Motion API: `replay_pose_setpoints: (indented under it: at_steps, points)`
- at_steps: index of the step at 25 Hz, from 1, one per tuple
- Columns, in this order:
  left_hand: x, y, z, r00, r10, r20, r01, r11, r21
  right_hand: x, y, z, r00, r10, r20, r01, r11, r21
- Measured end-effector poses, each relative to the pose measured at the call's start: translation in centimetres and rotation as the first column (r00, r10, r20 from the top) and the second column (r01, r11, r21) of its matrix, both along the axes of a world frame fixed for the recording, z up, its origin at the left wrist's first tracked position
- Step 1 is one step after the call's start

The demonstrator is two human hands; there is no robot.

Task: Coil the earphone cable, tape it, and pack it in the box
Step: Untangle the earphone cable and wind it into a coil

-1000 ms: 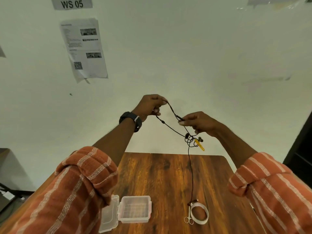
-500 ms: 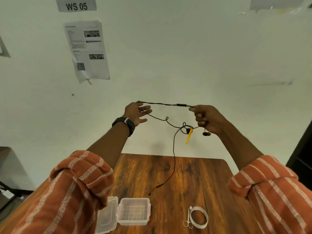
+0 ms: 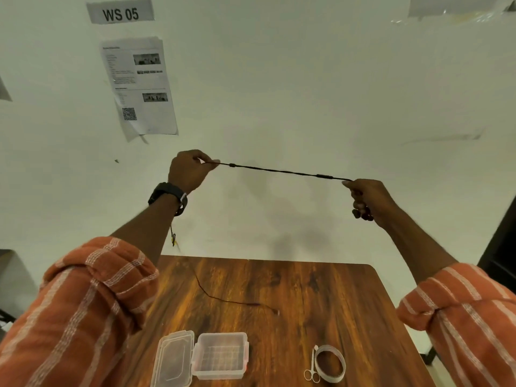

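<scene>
**Cable held taut between both hands; coiling not yet begun**

Finding 1. The left hand (image 3: 187, 170) and right hand (image 3: 368, 197) are raised in front of the wall, well above the tabletop (image 3: 321, 300). Each grip is narrow, pinched closed on the earphone cable (image 3: 279, 171), which runs as a straight, tight line between them. Judged purpose: tension takes out kinks and twist so the cable will lie in even loops.

Finding 2. The lower fingers of the right hand are curled in; whether they enclose the earbuds cannot be told.

Finding 3. The remaining cable hangs behind the left forearm, with a small yellow tag (image 3: 174, 241) showing beside it. The free end trails on the tabletop (image 3: 237, 301), apart from the other items. That tail is slack and could snag once looping starts.

Finding 4. Supplies sit at the near edge, within reach but out of the working space. The clear plastic box (image 3: 220, 356) stands open, lid (image 3: 174, 358) folded to its left, ready to receive the coil. A tape roll (image 3: 331, 363) lies to the right, small scissors (image 3: 313, 367) touching its left side.

Assessment. Straightening stage only; coiling, taping and packing remain.
</scene>
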State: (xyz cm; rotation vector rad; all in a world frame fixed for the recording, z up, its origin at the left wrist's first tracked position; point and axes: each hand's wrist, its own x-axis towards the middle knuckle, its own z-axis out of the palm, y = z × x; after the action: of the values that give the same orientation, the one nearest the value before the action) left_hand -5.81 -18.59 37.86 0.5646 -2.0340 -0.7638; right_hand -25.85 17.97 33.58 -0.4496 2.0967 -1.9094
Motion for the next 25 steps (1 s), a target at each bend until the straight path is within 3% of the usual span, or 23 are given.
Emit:
replay_pose_setpoints:
  at_steps: [3,5,8,11,12,13,14,16,18,19,22,23,25]
  points:
    - [0.2,0.4,1.4,0.983,-0.177,-0.046,0.183,0.952,0.244,-0.6,0.5,-0.4,0.972,0.129,0.198,-0.1,0.984,-0.151]
    - [0.7,1.1,2.5,0.942,-0.334,0.019,0.309,0.888,0.34,-1.0,0.5,-1.3,0.977,0.063,0.203,-0.054,0.997,-0.051]
    - [0.8,2.9,4.4,0.867,-0.497,0.03,0.443,0.797,0.411,-0.8,-0.2,-2.0,0.995,-0.087,0.056,0.065,0.949,0.309]
    - [-0.3,6.0,6.7,0.82,-0.563,0.099,0.518,0.805,0.287,0.0,-1.6,-0.5,0.961,-0.176,-0.211,0.265,0.796,0.544]
    - [-0.8,7.0,7.6,0.809,-0.574,0.129,0.537,0.81,0.238,0.4,-2.2,0.5,0.935,-0.161,-0.315,0.33,0.72,0.611]
    - [-1.2,8.0,8.4,0.801,-0.578,0.155,0.549,0.813,0.196,1.1,-2.9,1.8,0.918,-0.115,-0.38,0.345,0.704,0.621]
    - [-1.7,9.0,9.2,0.792,-0.582,0.182,0.56,0.813,0.162,2.1,-3.7,3.2,0.918,-0.04,-0.395,0.279,0.773,0.57]
    - [-2.6,10.8,10.6,0.756,-0.603,0.256,0.595,0.795,0.117,4.5,-5.6,6.4,0.925,0.203,-0.322,-0.106,0.95,0.295]
    - [-3.4,12.0,11.4,0.713,-0.601,0.361,0.626,0.778,0.057,7.2,-7.2,8.9,0.847,0.479,-0.229,-0.474,0.877,0.079]
    - [-3.5,12.1,11.4,0.712,-0.557,0.427,0.622,0.783,-0.014,7.9,-7.6,9.6,0.803,0.556,-0.215,-0.562,0.826,0.041]
    - [-2.7,9.9,10.1,0.739,-0.228,0.634,0.525,0.784,-0.33,7.0,-6.4,10.1,0.832,0.498,-0.244,-0.492,0.866,0.091]
    - [-1.9,8.4,9.2,0.74,-0.151,0.655,0.489,0.79,-0.37,6.1,-5.3,10.0,0.84,0.506,-0.196,-0.496,0.862,0.102]
    - [-0.4,5.0,7.3,0.791,-0.185,0.583,0.403,0.875,-0.269,4.5,-2.4,10.1,0.798,0.601,-0.043,-0.598,0.799,0.065]
